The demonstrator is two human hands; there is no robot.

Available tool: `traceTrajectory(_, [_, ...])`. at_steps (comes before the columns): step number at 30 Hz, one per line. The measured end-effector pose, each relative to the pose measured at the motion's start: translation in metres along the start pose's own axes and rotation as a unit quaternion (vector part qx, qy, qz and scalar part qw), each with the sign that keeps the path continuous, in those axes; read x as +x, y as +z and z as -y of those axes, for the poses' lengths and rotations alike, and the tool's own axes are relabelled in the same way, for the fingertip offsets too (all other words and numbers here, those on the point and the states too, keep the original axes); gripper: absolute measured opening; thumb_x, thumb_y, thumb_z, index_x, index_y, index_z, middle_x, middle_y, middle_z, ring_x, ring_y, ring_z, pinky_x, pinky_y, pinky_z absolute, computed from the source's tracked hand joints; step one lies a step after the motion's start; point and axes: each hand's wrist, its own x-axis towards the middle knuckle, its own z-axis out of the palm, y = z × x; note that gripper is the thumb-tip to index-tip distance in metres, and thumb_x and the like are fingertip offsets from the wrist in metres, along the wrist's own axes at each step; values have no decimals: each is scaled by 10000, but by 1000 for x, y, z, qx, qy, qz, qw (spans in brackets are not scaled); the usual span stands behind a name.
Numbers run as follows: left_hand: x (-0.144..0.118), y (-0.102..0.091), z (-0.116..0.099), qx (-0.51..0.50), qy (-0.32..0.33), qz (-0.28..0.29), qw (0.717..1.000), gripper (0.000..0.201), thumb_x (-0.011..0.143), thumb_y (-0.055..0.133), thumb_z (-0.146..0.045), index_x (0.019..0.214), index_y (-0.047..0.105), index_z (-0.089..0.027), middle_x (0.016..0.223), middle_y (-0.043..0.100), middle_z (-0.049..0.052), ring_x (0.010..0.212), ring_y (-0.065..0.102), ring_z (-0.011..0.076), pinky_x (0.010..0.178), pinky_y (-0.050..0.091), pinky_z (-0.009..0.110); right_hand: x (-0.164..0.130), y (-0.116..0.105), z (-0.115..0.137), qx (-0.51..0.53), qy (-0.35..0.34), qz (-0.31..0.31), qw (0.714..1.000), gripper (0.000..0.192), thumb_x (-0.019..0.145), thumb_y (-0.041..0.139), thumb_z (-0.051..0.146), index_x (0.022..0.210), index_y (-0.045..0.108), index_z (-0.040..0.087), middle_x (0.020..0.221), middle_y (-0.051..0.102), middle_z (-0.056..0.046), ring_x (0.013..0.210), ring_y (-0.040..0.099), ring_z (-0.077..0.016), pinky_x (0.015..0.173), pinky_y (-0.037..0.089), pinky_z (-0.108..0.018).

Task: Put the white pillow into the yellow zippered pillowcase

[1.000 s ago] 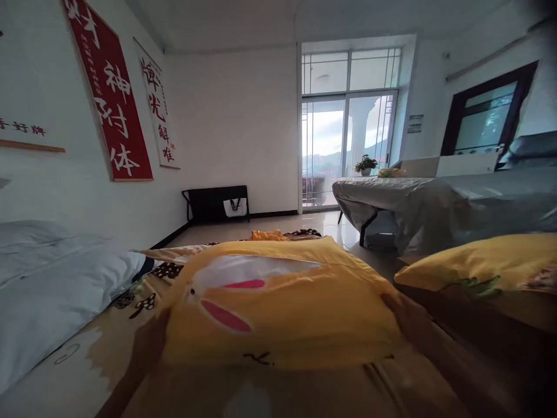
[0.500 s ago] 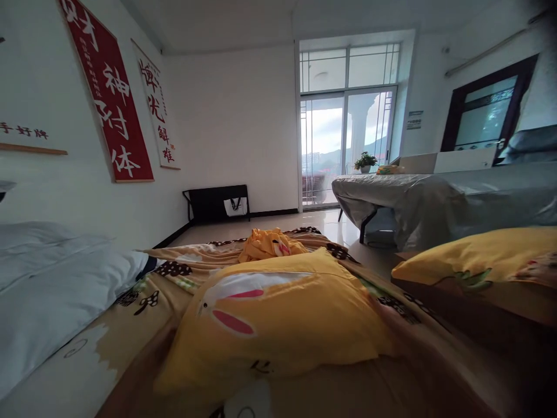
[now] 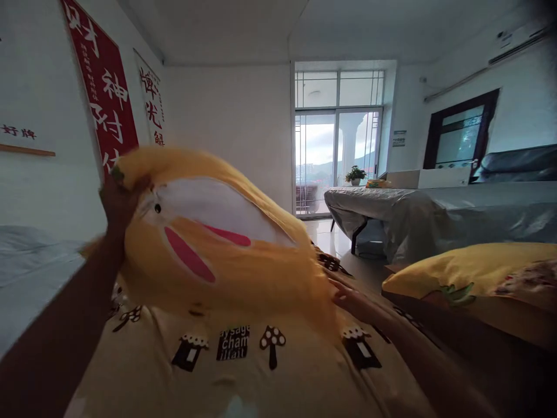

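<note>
A yellow pillow [image 3: 243, 273] with a white rabbit face and pink ears is lifted off the patterned bed sheet [image 3: 300, 377], its left end higher than its right. My left hand [image 3: 122, 200] is closed around the upper left edge of the pillow. At the lower right end of the pillow lies my right hand [image 3: 350, 299], fingers stretched out against the fabric; motion blurs the contact. The sheet below shows dark mushroom and house prints.
To the right rests another yellow pillow [image 3: 444, 273] on a brown box-like surface. Behind it stands a table under a plastic cover [image 3: 391, 203], with a potted plant [image 3: 355, 174]. White bedding [image 3: 39, 261] lies at the left, below a red scroll [image 3: 98, 87].
The yellow pillow has risen from lying flat on the sheet to being held up, left end highest. Both hands now show at its ends, and the view has shifted slightly.
</note>
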Motion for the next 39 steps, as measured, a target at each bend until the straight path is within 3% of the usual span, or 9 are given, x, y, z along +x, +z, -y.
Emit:
traceTrajectory(3, [21, -41, -56, 78, 108, -127, 983, 575, 873, 349, -593, 1240, 523, -186, 1204, 598, 84, 1076, 542, 262, 745, 350, 400, 16, -5, 40, -78, -115, -52, 989, 586, 761, 551, 506, 1244, 554, 174, 1029, 669, -123, 819, 633, -237, 780, 509, -404])
traceTrajectory(8, [-13, -17, -118, 273, 412, 34, 868, 309, 933, 360, -286, 1127, 576, -178, 965, 606, 77, 843, 554, 196, 672, 367, 330, 17, -27, 172, -149, -283, -388, 864, 796, 793, 582, 518, 1438, 287, 154, 1396, 400, -210, 1309, 354, -335, 1021, 337, -505])
traceTrajectory(10, [-40, 13, -115, 318, 498, 79, 803, 329, 924, 361, -176, 1187, 559, -191, 922, 610, 71, 818, 554, 208, 672, 378, 331, 20, -23, 215, -199, -308, -369, 854, 855, 775, 607, 480, 1469, 216, 168, 1430, 357, -204, 1343, 289, -358, 1017, 293, -532])
traceTrajectory(13, [-75, 46, -90, 302, 554, 88, 771, 289, 922, 410, -166, 1157, 577, -170, 844, 616, 63, 795, 562, 208, 681, 393, 332, 34, -3, 239, -265, -330, -176, 889, 672, 781, 594, 349, 1389, 365, 177, 1262, 540, -172, 1217, 450, -328, 975, 283, -501])
traceTrajectory(17, [-98, 55, -58, 220, 523, 63, 821, 386, 939, 411, -438, 1021, 601, -112, 832, 624, 77, 772, 560, 195, 671, 415, 321, 50, 18, 230, -256, -334, 35, 907, 330, 780, 588, 290, 1096, 574, 195, 931, 675, -47, 880, 597, -196, 900, 310, -379])
traceTrajectory(24, [-128, 12, -44, 178, 509, 57, 840, 623, 845, 511, -578, 1216, 482, -77, 1019, 644, 130, 939, 581, 244, 816, 437, 384, 39, 5, 248, -273, -379, 76, 881, 63, 647, 611, 202, 648, 554, 176, 776, 597, -23, 693, 492, -127, 630, 306, -247])
traceTrajectory(28, [-147, -28, -19, 244, 339, 117, 901, 609, 743, 590, -605, 1121, 565, -128, 1029, 660, 129, 957, 603, 298, 846, 441, 451, 38, -1, 249, -248, -377, 78, 889, 71, 595, 575, 130, 630, 522, 161, 785, 577, -27, 695, 466, -114, 626, 312, -235])
traceTrajectory(32, [-150, -52, -5, 237, 53, 325, 914, 411, 750, 553, -603, 850, 622, -210, 824, 696, 26, 755, 644, 240, 665, 472, 336, 32, 5, 251, -243, -318, 67, 914, 140, 600, 549, 123, 733, 548, 166, 660, 558, 5, 629, 446, -110, 575, 282, -236])
traceTrajectory(39, [-158, -49, -2, 164, 68, 265, 948, 183, 837, 450, -399, 835, 549, -245, 678, 667, -27, 580, 620, 176, 493, 364, 243, -44, 14, 263, -258, -442, 190, 838, 587, 613, 641, 187, 1190, 554, 245, 1002, 658, -39, 871, 596, -173, 699, 435, -262])
